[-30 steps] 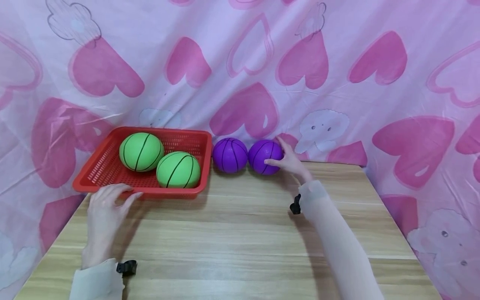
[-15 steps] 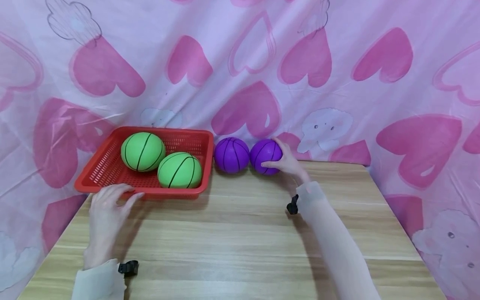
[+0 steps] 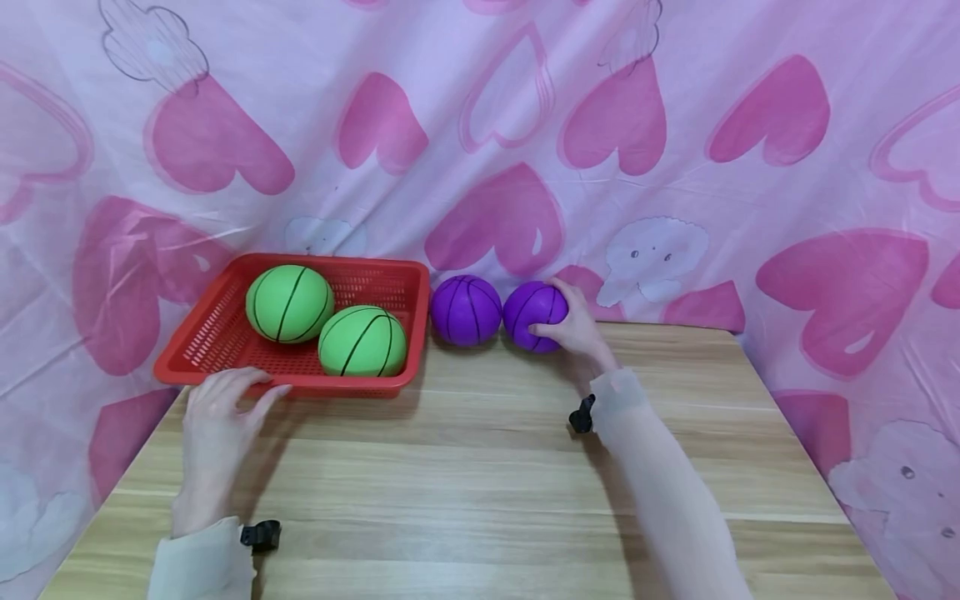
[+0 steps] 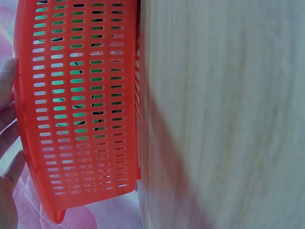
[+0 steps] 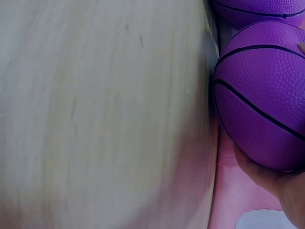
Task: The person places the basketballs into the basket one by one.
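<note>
The right-hand purple ball (image 3: 523, 317) sits at the back of the desk (image 3: 465, 483), the fingers and thumb of the right hand (image 3: 581, 327) clamped around its side. Just beside it is another purple ball (image 3: 466, 311), next to a red basket (image 3: 333, 386) with perforated walls. Two green balls (image 3: 290, 304) (image 3: 363, 342) lie inside. The left hand (image 3: 217, 425) touches the basket's front rim, its thumb apart from the relaxed fingers. A pink heart-print cloth (image 3: 675, 192) hangs behind.
</note>
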A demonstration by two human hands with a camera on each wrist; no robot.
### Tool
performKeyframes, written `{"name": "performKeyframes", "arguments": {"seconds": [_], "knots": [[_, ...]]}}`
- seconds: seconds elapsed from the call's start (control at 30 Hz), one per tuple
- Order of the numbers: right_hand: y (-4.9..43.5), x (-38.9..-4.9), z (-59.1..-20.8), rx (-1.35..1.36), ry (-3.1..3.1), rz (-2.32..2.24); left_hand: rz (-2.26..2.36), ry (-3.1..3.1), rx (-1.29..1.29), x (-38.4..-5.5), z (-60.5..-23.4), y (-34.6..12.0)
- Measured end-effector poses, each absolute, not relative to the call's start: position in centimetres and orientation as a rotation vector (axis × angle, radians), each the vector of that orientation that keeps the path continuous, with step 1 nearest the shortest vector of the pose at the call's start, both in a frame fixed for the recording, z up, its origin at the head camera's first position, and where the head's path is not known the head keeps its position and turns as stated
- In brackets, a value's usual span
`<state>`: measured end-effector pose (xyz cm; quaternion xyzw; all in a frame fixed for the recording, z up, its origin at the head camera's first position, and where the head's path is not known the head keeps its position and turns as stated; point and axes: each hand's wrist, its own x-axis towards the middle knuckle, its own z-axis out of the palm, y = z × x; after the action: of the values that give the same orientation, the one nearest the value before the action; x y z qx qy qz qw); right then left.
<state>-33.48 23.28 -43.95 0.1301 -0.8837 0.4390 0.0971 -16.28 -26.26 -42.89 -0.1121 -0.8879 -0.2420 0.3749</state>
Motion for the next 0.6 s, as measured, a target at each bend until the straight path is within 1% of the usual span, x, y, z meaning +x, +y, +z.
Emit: {"name": "performKeyframes", "arguments": {"seconds": [0.13, 0.33, 0.47, 0.6], "knots": [[23.8, -32.7, -42.8, 0.372, -2.575, 1.286, -0.621, -2.27, -0.293, -16.4, -42.9, -26.2], [23.2, -31.7, -39.6, 0.402, -2.433, 1.316, -0.636, -2.253, -0.288, -16.5, -42.8, -26.2], [21.5, -30.8, -37.3, 0.433, -2.422, 1.298, -0.634, -2.264, -0.28, -16.4, -42.8, -26.2], [18.8, -30.4, -35.4, 0.554, -2.405, 1.24, -0.638, -2.269, -0.277, -16.3, -42.8, -26.1]]}}
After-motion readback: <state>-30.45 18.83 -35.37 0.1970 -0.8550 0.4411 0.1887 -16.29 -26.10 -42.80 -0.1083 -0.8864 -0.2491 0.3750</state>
